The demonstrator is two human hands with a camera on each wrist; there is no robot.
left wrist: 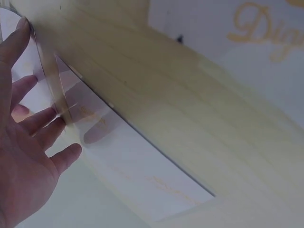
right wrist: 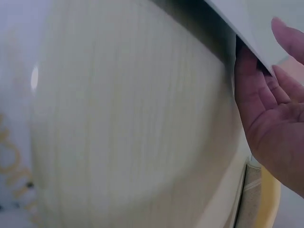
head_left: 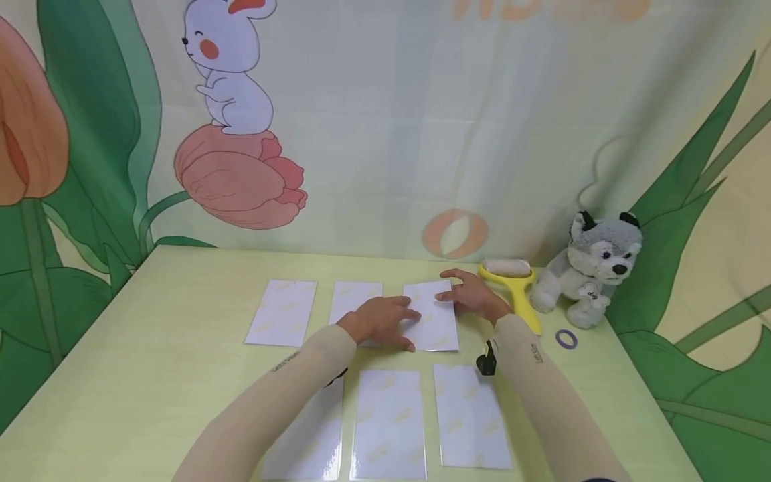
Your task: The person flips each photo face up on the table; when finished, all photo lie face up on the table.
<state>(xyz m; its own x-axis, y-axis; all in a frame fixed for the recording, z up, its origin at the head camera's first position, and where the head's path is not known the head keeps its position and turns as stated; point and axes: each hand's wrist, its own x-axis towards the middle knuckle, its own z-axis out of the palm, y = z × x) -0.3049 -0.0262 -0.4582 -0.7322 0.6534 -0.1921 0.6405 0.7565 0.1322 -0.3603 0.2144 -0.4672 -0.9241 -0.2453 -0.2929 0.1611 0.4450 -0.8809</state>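
Several white glossy cards with faint yellow lettering lie in two rows on the table. My right hand holds the right edge of the back-right card. In the right wrist view, fingers of that hand reach under the raised card edge, with another fingertip above it. Spread fingers of my left hand touch the same card's left side. Part of the back-middle card is hidden under the left hand. In the left wrist view the left hand has its fingers extended and apart.
The back-left card lies farther left. In front are three more cards, including a middle one and a right one. A yellow-handled lint roller, a purple ring and a plush husky are at the right.
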